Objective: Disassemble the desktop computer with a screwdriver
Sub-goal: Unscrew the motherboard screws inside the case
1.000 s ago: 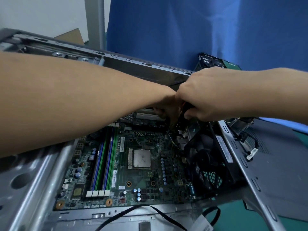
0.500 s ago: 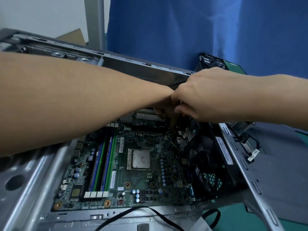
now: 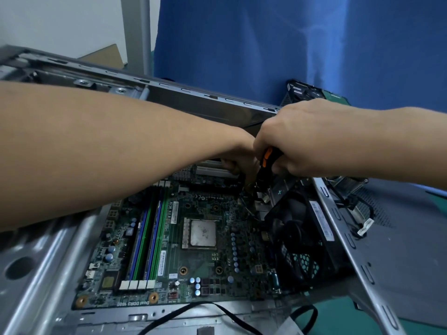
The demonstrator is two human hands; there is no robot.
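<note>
An open grey computer case (image 3: pixel 48 257) lies in front of me with its green motherboard (image 3: pixel 200 259) exposed. My right hand (image 3: pixel 307 136) grips a screwdriver (image 3: pixel 267 158) with a black and orange handle, its tip pointing down at the far edge of the board. My left hand (image 3: pixel 242 160) reaches under my right hand beside the shaft; its fingers are curled near the tip, and what they hold is hidden. The bare CPU (image 3: pixel 202 232) sits mid-board, with blue and green memory slots (image 3: pixel 147 240) to its left.
A black fan (image 3: pixel 297 240) sits at the board's right side, against the case wall. A removed grey side panel (image 3: pixel 399 250) lies on the green mat at right. Black cables (image 3: pixel 217 308) cross the near case edge. A blue curtain (image 3: pixel 290 44) hangs behind.
My right hand has shifted slightly right and up, so the orange and black screwdriver handle now shows below it. My left hand has stayed in place.
</note>
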